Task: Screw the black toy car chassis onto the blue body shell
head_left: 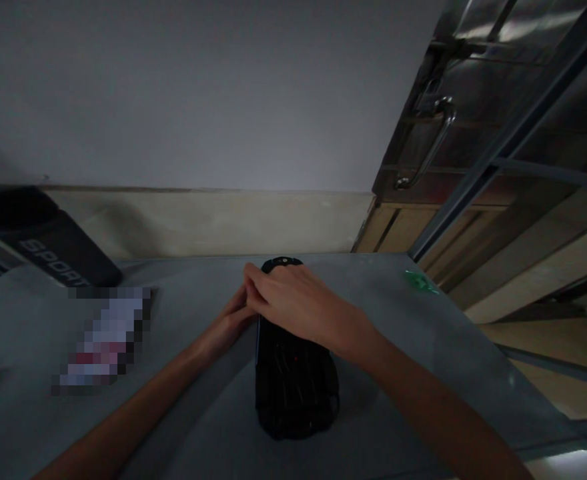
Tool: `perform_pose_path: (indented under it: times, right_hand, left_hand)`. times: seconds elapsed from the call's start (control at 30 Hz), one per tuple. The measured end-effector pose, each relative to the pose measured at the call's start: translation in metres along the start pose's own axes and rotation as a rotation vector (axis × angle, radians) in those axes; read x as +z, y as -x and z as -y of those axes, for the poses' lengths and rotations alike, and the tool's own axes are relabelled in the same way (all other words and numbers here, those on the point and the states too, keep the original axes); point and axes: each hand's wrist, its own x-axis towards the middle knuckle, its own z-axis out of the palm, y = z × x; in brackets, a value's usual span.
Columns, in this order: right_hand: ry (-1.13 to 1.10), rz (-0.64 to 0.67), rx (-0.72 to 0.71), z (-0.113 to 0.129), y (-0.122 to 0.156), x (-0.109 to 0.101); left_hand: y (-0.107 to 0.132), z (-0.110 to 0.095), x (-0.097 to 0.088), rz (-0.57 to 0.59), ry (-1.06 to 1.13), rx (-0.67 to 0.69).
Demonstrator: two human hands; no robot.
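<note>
Black device (296,380), hands (298,300) curled at its upper end, grip unclear, SPORT bottle (56,237), contents hidden

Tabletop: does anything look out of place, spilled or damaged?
A small green scrap lies near the right edge of the table, away from the black device, and looks like possible litter. A pixelated patch at left hides what is there. No spill or damage shows.

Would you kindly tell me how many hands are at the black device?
2: the right hand is over the black device; the left hand is at its left side, partly hidden.
</note>
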Motion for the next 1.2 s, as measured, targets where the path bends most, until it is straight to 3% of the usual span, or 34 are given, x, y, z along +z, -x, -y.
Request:
perform_pose_path:
  times: [0.1, 0.2, 0.33, 0.43, 0.73, 1.0, 1.1, 1.2]
  right_hand:
    - [-0.031, 0.039, -0.052, -0.002, 0.0, -0.001]
    - [-0.103, 0.048, -0.123, -0.003, 0.001, -0.002]
    - [-0.061, -0.032, -0.093, -0.003, 0.0, 0.004]
    - [-0.037, -0.018, -0.101, -0.006, -0.001, 0.007]
    - [-0.264, 0.062, -0.221, -0.026, 0.008, -0.017]
    - [-0.371, 0.068, -0.234, -0.038, 0.008, -0.02]
    - [-0.459, 0.013, -0.242, -0.051, 0.007, -0.026]
    - [-0.492, -0.126, -0.117, -0.073, 0.012, -0.031]
  left_hand:
    - [0.002, -0.003, 0.003, -0.075, -0.046, -0.007]
    - [0.004, -0.004, 0.006, -0.08, -0.059, -0.026]
    - [0.003, -0.003, 0.006, -0.088, -0.045, -0.023]
    - [0.002, -0.003, 0.005, -0.087, -0.046, -0.044]
    - [0.002, -0.003, 0.002, -0.064, -0.06, -0.067]
    - [0.002, -0.006, 0.005, -0.079, -0.03, -0.103]
    - [0.002, -0.005, 0.003, -0.084, -0.039, -0.111]
    - [0.001, -0.002, 0.002, -0.078, -0.026, -0.108]
